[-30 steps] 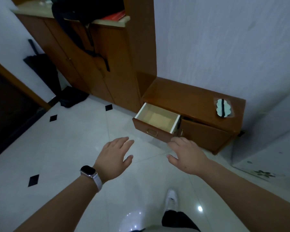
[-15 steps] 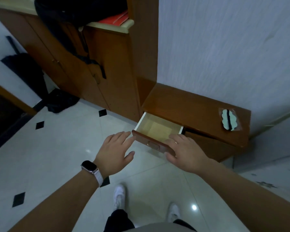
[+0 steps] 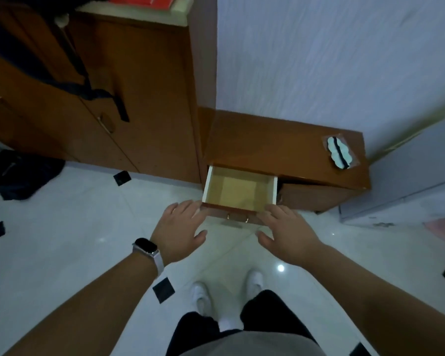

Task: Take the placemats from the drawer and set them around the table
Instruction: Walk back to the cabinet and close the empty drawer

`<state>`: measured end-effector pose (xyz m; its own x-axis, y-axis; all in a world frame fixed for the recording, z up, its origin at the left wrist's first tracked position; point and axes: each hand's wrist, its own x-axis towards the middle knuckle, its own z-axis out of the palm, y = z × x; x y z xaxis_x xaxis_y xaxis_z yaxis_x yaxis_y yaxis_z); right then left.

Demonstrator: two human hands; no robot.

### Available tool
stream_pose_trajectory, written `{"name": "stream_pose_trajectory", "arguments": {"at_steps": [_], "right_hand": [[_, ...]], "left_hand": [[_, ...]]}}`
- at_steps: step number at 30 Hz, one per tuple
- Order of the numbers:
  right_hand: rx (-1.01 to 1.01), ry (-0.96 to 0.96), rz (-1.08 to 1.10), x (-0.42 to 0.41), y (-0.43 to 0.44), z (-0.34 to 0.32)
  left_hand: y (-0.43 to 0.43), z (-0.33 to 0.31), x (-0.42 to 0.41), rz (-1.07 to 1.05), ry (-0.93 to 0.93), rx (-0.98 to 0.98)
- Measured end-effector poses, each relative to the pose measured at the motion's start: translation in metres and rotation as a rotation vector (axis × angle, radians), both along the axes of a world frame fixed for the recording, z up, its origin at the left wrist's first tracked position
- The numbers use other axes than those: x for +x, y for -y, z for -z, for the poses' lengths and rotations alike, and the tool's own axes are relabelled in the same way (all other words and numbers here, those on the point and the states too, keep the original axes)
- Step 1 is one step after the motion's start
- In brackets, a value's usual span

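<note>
Honestly I'm barely started: both my left hand (image 3: pixel 179 228) and right hand (image 3: pixel 284 231) hover spread and empty at the front edge of the open drawer (image 3: pixel 238 190), which looks bare, no placemats or table visible.

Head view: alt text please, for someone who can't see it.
Both hands, left hand and right hand, reach open toward the front of an open drawer in a low wooden cabinet. The drawer looks empty; no placemats show.
</note>
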<state>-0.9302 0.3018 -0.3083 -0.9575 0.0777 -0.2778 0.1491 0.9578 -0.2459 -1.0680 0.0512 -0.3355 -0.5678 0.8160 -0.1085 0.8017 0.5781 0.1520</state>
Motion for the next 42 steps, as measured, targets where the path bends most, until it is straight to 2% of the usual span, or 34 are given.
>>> {"name": "stream_pose_trajectory", "arguments": {"at_steps": [8, 13, 19, 24, 28, 35, 42], "right_hand": [[0.037, 0.101, -0.029, -0.034, -0.023, 0.046], [0.033, 0.102, 0.003, -0.058, -0.04, 0.105], [0.043, 0.137, 0.05, -0.068, -0.062, 0.209], [0.021, 0.073, 0.153, -0.081, -0.087, 0.292], [0.06, 0.033, 0.107, -0.086, -0.099, 0.353], [0.11, -0.099, 0.122, -0.087, -0.112, 0.429], [0.165, -0.246, 0.066, -0.088, -0.118, 0.458]], "left_hand": [[-0.023, 0.049, -0.04, 0.009, 0.08, -0.051], [-0.055, 0.094, -0.068, 0.027, 0.073, -0.065], [-0.091, 0.196, -0.079, -0.02, 0.122, -0.066], [-0.11, 0.291, -0.084, -0.055, 0.121, -0.02], [-0.117, 0.352, -0.098, -0.123, 0.133, -0.002], [-0.114, 0.417, -0.115, -0.033, 0.001, 0.124], [-0.115, 0.441, -0.12, 0.082, -0.193, 0.208]]}}
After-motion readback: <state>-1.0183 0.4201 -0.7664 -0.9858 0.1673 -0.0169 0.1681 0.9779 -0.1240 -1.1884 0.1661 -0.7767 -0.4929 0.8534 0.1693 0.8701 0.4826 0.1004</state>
